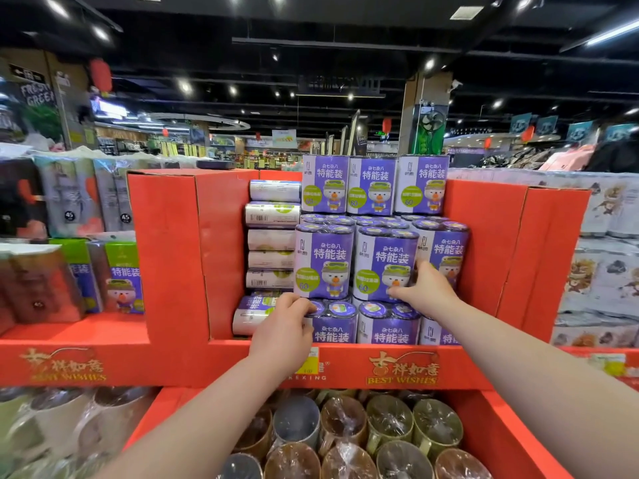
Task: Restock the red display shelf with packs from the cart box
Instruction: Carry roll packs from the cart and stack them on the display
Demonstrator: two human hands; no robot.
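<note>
- If a pack slips off the shelf [345,361] lip, I reckon it drops among the wrapped mugs [345,437] right below me.
- My left hand [283,326], arm reaching up and forward, curls its fingers over the top edge of a bottom pack [337,328].
- My right hand [425,288], arm stretched farther, pinches the middle pack [383,264], thumb on its front and fingers tucked in beside its neighbour.
- Nudging that one too hard could topple the top row [373,184] stacked just behind and above.
- The cart box is out of view.

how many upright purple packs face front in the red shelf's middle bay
9 purple packs: three on top, three mid row, three at bottom; more may hide behind.
</note>
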